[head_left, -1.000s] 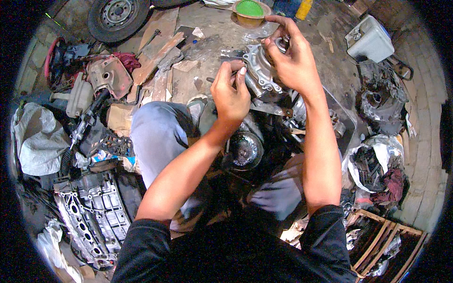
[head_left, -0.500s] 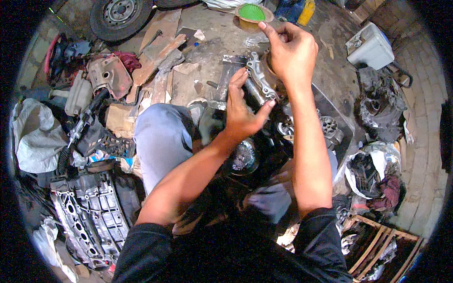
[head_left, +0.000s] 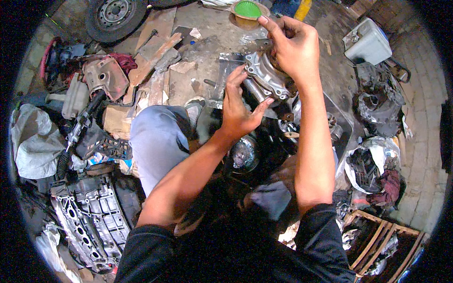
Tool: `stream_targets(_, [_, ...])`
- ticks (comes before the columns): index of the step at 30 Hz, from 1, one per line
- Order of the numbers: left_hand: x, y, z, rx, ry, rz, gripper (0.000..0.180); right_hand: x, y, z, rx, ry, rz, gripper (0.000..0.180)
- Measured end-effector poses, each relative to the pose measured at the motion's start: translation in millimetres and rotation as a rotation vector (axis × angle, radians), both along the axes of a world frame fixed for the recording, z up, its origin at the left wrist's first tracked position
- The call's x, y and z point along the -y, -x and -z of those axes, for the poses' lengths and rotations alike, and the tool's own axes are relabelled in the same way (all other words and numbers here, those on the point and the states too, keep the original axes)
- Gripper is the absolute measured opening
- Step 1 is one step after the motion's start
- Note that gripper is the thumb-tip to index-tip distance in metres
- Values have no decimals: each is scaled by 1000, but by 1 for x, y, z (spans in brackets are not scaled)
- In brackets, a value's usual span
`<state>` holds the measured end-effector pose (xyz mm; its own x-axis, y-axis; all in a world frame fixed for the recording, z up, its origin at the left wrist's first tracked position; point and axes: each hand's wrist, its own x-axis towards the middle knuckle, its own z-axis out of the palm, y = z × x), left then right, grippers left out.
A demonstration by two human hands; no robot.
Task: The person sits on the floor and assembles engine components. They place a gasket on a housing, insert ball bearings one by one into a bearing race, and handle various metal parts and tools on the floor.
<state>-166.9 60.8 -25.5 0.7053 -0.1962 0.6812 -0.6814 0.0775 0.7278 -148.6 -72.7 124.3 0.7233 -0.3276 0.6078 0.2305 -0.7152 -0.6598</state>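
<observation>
The metal housing, a grey cast part with a bolted flange, is held up in front of the person, above the dark round part in their lap. Since a moment ago the left hand has shifted from a closed fist beside the housing to an opened hand, fingers spread against the flange's near side and thumb under it. The right hand has stayed curled over the far end, pinching something small (too hidden to name). The housing now looks steadied from both sides. The green-lidded bowl sits on the ground beyond the housing.
</observation>
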Motion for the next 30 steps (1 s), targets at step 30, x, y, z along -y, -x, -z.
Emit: stream_targets(30, [-7, 6, -13, -103, -16, 131, 86, -11, 4, -68, 75, -299, 12, 43])
